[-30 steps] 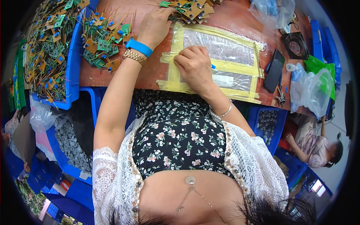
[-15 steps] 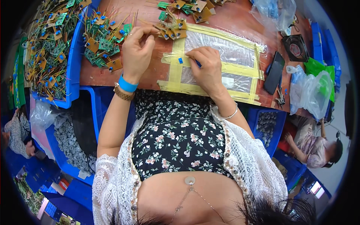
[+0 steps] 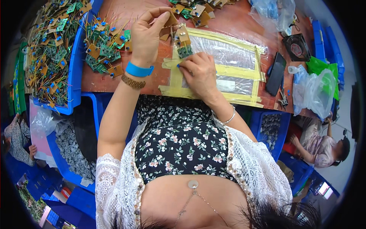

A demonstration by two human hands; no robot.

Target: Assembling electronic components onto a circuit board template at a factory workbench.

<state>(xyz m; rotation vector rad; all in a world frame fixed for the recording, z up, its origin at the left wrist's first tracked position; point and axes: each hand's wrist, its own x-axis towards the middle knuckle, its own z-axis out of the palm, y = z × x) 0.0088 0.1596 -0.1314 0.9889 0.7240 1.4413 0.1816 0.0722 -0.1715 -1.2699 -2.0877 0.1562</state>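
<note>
Holding a small green circuit board above the taped plastic sheet, the left hand pinches its top while the right hand pinches a tiny blue part at its lower edge. Judging by the heaped boards and full blue tray, much work remains.

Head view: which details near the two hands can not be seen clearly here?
- Right hand: its fingertips curl under, hiding what they pinch.
- Small circuit board: its parts are too small to tell.
- Left hand: its palm faces away, so its grip is partly hidden.
</note>
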